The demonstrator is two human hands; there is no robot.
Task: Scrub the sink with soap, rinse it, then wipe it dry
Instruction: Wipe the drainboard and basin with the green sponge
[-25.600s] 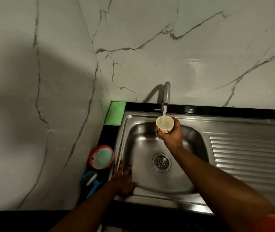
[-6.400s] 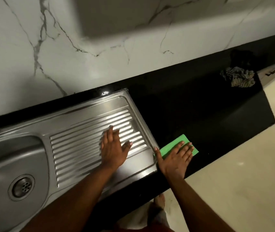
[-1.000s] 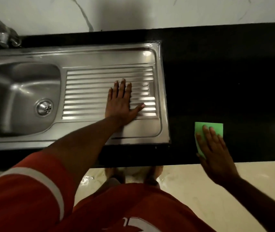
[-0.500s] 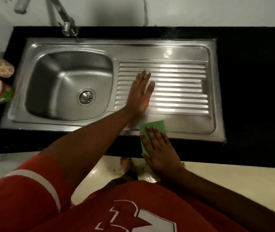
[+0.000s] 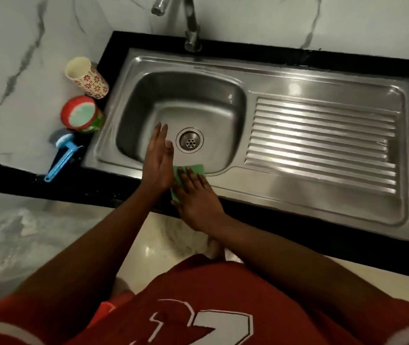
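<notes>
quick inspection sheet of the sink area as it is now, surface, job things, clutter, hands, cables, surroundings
surface: stainless sink set in a black counter; basin and ribbed drainboard shiny, no suds seen
job's things: green cloth on the sink's front rim beside the basin
clutter: floral cup, red tub and blue brush left of the sink
hands: left hand open, fingers straight, over the basin's front edge; right hand flat, fingers pressing the cloth
cables: nothing seen
surroundings: tap at the back, no stream seen; marble wall; pale floor
</notes>
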